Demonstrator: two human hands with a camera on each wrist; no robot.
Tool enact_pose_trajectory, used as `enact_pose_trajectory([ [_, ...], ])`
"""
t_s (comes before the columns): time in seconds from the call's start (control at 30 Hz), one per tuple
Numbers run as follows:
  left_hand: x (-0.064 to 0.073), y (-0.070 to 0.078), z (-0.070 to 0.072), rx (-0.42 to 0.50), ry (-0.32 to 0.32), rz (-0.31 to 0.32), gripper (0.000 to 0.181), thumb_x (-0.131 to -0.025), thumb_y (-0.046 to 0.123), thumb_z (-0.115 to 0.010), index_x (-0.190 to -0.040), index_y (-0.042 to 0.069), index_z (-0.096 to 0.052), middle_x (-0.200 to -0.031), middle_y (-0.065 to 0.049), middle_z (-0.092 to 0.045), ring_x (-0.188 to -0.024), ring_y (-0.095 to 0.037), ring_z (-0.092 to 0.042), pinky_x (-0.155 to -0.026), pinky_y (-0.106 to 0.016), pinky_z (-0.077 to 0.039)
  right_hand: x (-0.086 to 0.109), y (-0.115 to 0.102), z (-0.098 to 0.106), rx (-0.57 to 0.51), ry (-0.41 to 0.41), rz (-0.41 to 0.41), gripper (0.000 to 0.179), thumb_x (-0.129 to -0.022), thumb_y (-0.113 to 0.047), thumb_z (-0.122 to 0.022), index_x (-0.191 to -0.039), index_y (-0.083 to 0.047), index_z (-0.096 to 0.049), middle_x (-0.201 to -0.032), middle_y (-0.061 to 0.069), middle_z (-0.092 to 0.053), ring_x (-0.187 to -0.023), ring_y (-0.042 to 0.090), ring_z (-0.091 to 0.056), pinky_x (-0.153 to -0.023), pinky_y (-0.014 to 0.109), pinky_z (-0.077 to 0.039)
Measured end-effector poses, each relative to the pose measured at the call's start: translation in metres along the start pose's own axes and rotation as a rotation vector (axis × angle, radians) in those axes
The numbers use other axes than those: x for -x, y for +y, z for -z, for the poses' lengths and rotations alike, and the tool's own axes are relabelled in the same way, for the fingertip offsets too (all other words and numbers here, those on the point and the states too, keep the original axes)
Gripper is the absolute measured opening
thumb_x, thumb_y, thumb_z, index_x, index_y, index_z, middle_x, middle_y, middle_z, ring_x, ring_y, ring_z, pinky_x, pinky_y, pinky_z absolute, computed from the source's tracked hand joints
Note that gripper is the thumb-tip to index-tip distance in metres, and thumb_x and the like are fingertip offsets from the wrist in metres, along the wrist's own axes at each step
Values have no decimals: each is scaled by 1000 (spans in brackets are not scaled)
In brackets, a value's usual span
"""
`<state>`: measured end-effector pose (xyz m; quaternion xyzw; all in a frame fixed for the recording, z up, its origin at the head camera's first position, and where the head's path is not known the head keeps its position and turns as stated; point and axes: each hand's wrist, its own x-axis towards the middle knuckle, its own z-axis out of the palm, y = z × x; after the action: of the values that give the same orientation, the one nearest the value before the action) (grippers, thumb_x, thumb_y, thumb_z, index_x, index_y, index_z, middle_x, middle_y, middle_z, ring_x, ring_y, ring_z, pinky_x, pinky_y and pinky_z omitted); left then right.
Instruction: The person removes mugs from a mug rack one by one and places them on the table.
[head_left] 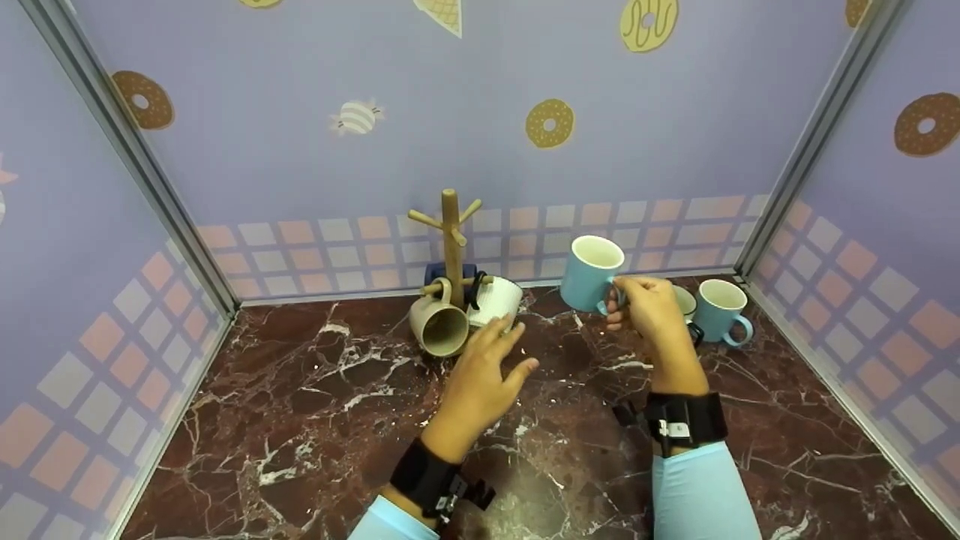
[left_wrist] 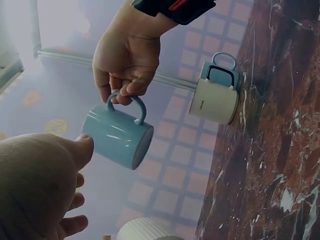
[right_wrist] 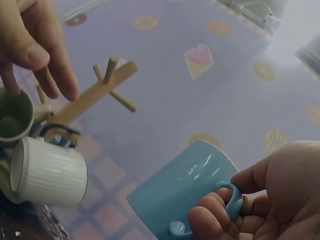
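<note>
My right hand [head_left: 651, 309] holds a light blue mug [head_left: 586, 281] by its handle, raised off the counter with its pale rim up. The right wrist view shows fingers curled through the mug's handle [right_wrist: 234, 202]. My left hand [head_left: 478, 382] has its fingers spread, nearest to a ribbed white mug [head_left: 498, 300] with a black handle; whether it touches that mug I cannot tell. That white mug and a beige-green mug [head_left: 439, 330] hang from low pegs of a wooden mug tree [head_left: 452, 251], whose visible upper pegs are bare. Something dark blue [head_left: 435, 272] is partly hidden behind the tree's post.
At the back right, another light blue mug [head_left: 720, 311] stands beside a white mug [left_wrist: 214, 102] with a black handle, partly hidden by my right hand in the head view. A patterned purple wall [head_left: 450, 135] borders the dark marbled counter [head_left: 300, 420].
</note>
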<state>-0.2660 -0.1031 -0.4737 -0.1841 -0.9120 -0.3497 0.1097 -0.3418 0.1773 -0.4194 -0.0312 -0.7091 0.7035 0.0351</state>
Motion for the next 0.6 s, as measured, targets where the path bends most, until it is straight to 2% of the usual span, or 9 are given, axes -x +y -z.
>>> enact_pose_trajectory([
  [0.2, 2, 2, -14, -45, -107, -13, 69, -111, 51, -66, -170, 19, -52, -187, -1, -35, -173, -36, -35, -139, -66, -34, -15, 20, 12, 11, -15, -116, 33, -117, -16, -55, -96, 6, -66, -72, 4, -72, -61, 15, -77, -62, 34, -71],
  [0.3, 3, 0, -21, -69, -145, -26, 70, -111, 52, -67, -170, 18, -52, -187, -1, -35, -174, -35, -34, -139, -65, -33, -21, 31, 19, 64, -21, -169, 32, -118, -20, -54, -105, 7, -66, -75, 3, -74, -66, 15, -79, -67, 35, -72],
  [0.43, 3, -2, -26, -84, -160, -35, 70, -111, 51, -68, -170, 17, -53, -186, -2, -37, -174, -35, -34, -139, -65, -34, -27, 46, 30, 139, -20, -198, 33, -119, -22, -53, -112, 7, -67, -77, 2, -76, -67, 13, -79, -71, 36, -73],
  [0.6, 4, -2, -29, -102, -179, -25, 70, -111, 52, -68, -171, 19, -52, -186, -1, -38, -174, -33, -33, -140, -63, -33, -31, 61, 41, 149, -41, -221, 38, -119, -21, -51, -124, 13, -66, -81, 4, -78, -70, 16, -81, -74, 38, -74],
])
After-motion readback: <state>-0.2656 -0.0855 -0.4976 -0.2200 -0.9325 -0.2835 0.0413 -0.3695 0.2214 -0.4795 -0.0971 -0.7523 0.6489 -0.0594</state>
